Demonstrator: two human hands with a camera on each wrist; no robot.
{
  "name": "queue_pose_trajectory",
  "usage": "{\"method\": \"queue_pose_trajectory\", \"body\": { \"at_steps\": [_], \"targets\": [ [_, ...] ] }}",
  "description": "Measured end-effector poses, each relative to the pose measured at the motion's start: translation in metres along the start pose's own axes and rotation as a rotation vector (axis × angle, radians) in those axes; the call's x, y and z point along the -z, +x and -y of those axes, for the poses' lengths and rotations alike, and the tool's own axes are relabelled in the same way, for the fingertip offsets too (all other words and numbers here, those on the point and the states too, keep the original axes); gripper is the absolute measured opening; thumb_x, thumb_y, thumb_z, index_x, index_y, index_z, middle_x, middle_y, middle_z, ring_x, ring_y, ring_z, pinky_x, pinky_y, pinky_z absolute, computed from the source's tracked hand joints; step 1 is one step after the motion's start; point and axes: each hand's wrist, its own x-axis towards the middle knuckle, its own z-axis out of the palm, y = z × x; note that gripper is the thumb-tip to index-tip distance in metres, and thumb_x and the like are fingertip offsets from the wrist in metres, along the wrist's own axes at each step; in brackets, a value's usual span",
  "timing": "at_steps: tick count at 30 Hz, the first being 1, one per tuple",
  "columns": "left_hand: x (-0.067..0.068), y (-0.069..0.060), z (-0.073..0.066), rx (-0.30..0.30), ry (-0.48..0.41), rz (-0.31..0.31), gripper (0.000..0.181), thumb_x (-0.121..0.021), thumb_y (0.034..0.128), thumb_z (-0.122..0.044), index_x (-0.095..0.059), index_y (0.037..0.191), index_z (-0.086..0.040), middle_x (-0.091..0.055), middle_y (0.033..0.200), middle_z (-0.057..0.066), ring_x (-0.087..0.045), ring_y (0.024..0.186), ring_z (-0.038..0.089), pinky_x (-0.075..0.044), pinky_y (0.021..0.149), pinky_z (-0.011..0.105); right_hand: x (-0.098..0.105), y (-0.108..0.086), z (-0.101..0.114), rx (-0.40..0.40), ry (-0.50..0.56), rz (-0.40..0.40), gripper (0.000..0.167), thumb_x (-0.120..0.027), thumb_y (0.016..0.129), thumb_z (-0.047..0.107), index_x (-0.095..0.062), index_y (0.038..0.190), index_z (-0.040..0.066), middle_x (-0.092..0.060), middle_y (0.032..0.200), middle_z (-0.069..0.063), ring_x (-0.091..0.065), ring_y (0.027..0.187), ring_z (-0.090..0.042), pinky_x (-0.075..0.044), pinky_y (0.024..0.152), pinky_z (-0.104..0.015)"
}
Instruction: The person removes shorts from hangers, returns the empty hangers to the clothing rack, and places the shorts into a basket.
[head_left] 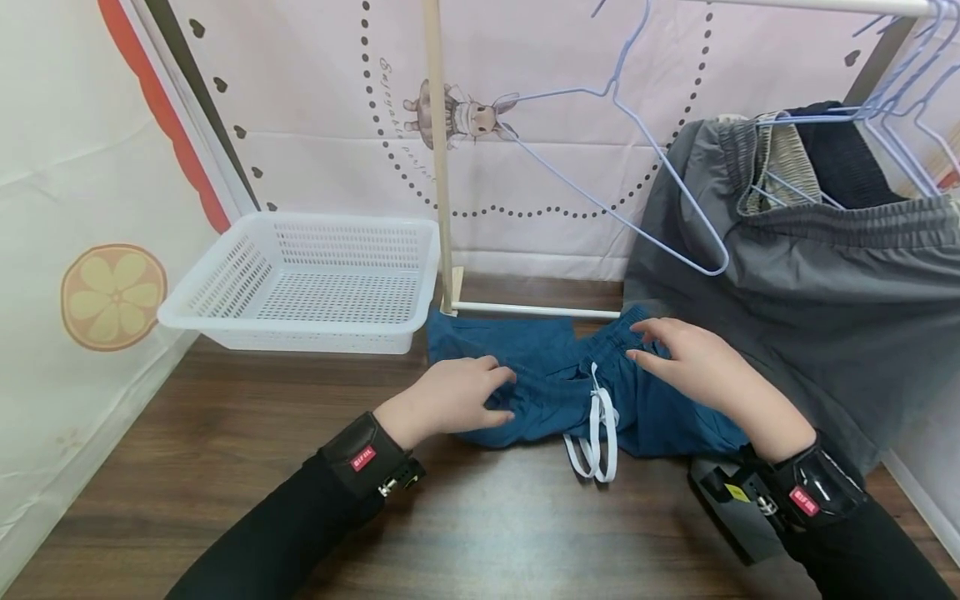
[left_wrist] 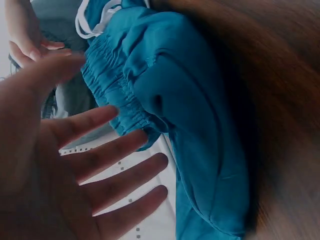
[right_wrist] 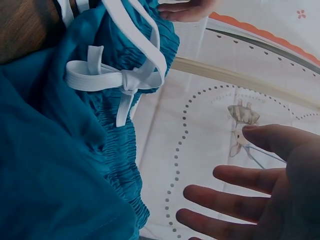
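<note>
In the head view, see blue shorts (head_left: 538,402) lying on wooden table (head_left: 480,533), left hand (head_left: 456,396) and right hand (head_left: 690,364) above them, white basket (head_left: 292,330) to their left. In the left wrist view, notice fingers (left_wrist: 127,174) straight and released near the shorts; in the right wrist view, the same.

Pale pink printed backdrop (head_left: 300,167); brown wood-grain surface (head_left: 495,533).

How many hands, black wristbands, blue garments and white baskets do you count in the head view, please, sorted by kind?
Hands: 2 (left hand, right hand)
Black wristbands: 2 (left wristband, right wristband)
Blue garment: 1
White basket: 1
Total: 6
</note>
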Motion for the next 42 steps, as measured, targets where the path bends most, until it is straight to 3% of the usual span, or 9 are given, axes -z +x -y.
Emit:
{"method": "queue_pose_trajectory", "body": {
  "at_steps": [7,12,16,21,26,32,35,38,42],
  "targets": [
    [-0.003,-0.005,0.002,0.005,0.064,0.136,0.087,-0.076,0.0751,-0.059,-0.044,0.147,-0.023,-0.051,0.139,0.006,-0.052,0.119,0.029,-0.048,0.092,0.044,-0.005,0.002,-0.002,0.033,-0.032,0.070,0.052,-0.057,0.098,0.035,-0.051,0.137,0.001,-0.060,0.121,-0.020,-0.058,0.109,-0.035,-0.046,0.087,-0.054],
    [-0.008,-0.007,0.005,0.063,0.073,0.241,0.106,-0.082,0.0686,-0.058,-0.025,0.155,-0.033,-0.035,0.154,0.006,-0.037,0.133,0.043,-0.041,0.099,0.055,-0.009,0.005,-0.002,0.047,-0.030,0.109,0.054,-0.058,0.098,0.034,-0.049,0.138,0.000,-0.059,0.122,-0.021,-0.058,0.109,-0.036,-0.046,0.087,-0.055],
    [-0.014,-0.006,0.007,0.101,0.064,0.274,0.109,-0.084,0.0696,-0.052,-0.019,0.156,-0.037,-0.033,0.154,0.009,-0.040,0.131,0.042,-0.044,0.096,0.053,-0.012,0.006,0.001,0.056,-0.041,0.140,0.055,-0.061,0.096,0.034,-0.049,0.138,0.000,-0.058,0.124,-0.022,-0.056,0.113,-0.038,-0.044,0.092,-0.056],
    [-0.017,-0.003,0.008,0.085,0.102,0.268,0.097,-0.081,0.0781,-0.043,-0.023,0.155,-0.034,-0.045,0.145,0.009,-0.051,0.122,0.035,-0.047,0.094,0.046,-0.016,0.006,0.003,0.068,-0.067,0.173,0.057,-0.064,0.095,0.033,-0.049,0.139,-0.001,-0.054,0.132,-0.024,-0.050,0.121,-0.042,-0.039,0.098,-0.059],
    [-0.015,-0.002,0.008,0.055,0.147,0.210,0.072,-0.070,0.0906,-0.034,-0.033,0.153,-0.034,-0.056,0.133,0.007,-0.059,0.109,0.030,-0.052,0.087,0.043,-0.017,0.005,0.002,0.063,-0.073,0.194,0.058,-0.064,0.095,0.033,-0.048,0.139,-0.001,-0.052,0.135,-0.026,-0.048,0.123,-0.044,-0.038,0.099,-0.060],
    [-0.013,-0.001,0.009,0.076,0.035,0.064,0.043,-0.064,0.0950,-0.023,-0.057,0.138,-0.024,-0.068,0.115,0.004,-0.065,0.098,0.020,-0.054,0.076,0.037,-0.018,0.004,0.002,0.069,-0.076,0.200,0.060,-0.063,0.095,0.036,-0.048,0.140,0.000,-0.052,0.135,-0.025,-0.049,0.123,-0.042,-0.039,0.099,-0.059],
    [-0.011,0.001,0.009,0.111,-0.007,-0.023,0.030,-0.062,0.0955,-0.020,-0.064,0.125,-0.016,-0.070,0.104,0.004,-0.066,0.091,0.019,-0.054,0.072,0.037,-0.018,0.004,0.003,0.071,-0.076,0.202,0.060,-0.064,0.095,0.036,-0.047,0.140,0.000,-0.052,0.135,-0.024,-0.049,0.123,-0.042,-0.039,0.098,-0.059],
    [-0.008,0.003,0.011,0.185,-0.011,-0.124,0.023,-0.061,0.0963,-0.021,-0.065,0.117,-0.014,-0.070,0.093,0.003,-0.066,0.081,0.020,-0.052,0.062,0.038,-0.018,0.003,0.005,0.072,-0.074,0.203,0.060,-0.064,0.094,0.035,-0.047,0.141,0.001,-0.052,0.135,-0.023,-0.049,0.124,-0.041,-0.040,0.099,-0.058],
    [-0.002,0.003,0.013,0.298,-0.075,-0.241,0.025,-0.056,0.0979,-0.021,-0.064,0.120,-0.013,-0.070,0.092,0.006,-0.065,0.073,0.021,-0.049,0.054,0.038,-0.018,0.004,0.008,0.089,-0.081,0.197,0.060,-0.063,0.095,0.036,-0.047,0.141,0.001,-0.051,0.136,-0.023,-0.048,0.124,-0.041,-0.039,0.099,-0.058]
  ]
}}
